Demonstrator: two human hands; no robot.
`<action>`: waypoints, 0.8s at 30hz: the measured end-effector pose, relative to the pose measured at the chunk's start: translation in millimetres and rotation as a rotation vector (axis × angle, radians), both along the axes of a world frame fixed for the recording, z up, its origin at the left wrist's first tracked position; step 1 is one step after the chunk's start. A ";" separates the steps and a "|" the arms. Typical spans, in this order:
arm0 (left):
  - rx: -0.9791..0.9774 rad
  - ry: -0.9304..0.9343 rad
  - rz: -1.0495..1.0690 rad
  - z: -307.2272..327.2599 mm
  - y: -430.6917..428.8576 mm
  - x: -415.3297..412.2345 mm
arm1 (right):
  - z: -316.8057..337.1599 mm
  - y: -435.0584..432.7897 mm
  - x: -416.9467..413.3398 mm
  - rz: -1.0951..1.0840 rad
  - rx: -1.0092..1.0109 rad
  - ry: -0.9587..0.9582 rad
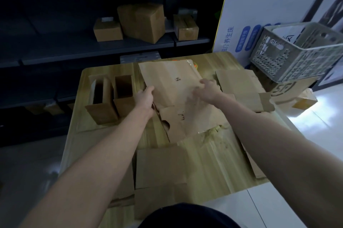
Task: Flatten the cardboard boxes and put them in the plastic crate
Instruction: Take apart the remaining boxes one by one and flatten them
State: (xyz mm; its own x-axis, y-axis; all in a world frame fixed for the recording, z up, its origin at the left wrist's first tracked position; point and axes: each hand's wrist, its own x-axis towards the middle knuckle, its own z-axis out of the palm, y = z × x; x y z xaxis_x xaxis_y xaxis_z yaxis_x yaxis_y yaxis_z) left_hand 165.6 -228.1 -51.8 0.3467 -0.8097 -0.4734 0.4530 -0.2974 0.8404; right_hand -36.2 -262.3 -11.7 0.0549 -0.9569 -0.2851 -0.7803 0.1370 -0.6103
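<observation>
Left hand (145, 97), right hand (207, 90) gripping cardboard (172, 77), crate (278, 62) holding white sheet (289, 31)

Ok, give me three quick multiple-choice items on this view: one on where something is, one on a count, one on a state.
1. Where is the plastic crate?
A) under the table
B) off to the right of the table
C) in the middle of the table

2. How many open boxes stand upright at the table's left side?
A) one
B) two
C) four

3. What state is the cardboard that the left hand and right hand hold?
A) flattened
B) a taped-up cube
C) already in the crate

Answers:
1 B: the crate sits beyond the table's right edge.
2 B: two stand side by side with their tops open.
3 A: it lies as a flat sheet over the table, with a grip on each side edge.
</observation>
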 end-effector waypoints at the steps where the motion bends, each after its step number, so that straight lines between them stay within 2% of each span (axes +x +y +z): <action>1: -0.014 0.013 -0.010 1.0 0.5 0.3 | -2.4 -1.2 -4.3 -0.040 0.021 0.005; 5: -0.062 -0.045 -0.052 -1.3 1.1 4.3 | -7.7 -5.1 -13.2 -0.204 0.128 -0.240; 8: -0.064 -0.157 -0.191 -1.8 6.0 6.5 | -5.9 -8.5 -11.6 -0.335 0.172 -0.398; 11: -0.020 -0.217 -0.205 -4.7 7.9 9.4 | -3.1 -13.1 -6.2 -0.441 0.153 -0.486; 13: 0.012 -0.149 -0.191 -3.7 8.3 10.5 | 0.2 -16.3 -3.1 -0.499 0.123 -0.552; 15: 0.062 -0.001 -0.154 -3.0 7.8 11.7 | 6.7 -18.1 -0.6 -0.532 0.112 -0.645; 17: 0.074 0.102 -0.083 -2.4 6.9 14.0 | 11.2 -20.6 1.3 -0.494 0.080 -0.705; 24: 0.095 0.229 0.090 9.0 -2.1 28.1 | -1.8 -17.8 -8.8 -0.369 -0.013 -0.569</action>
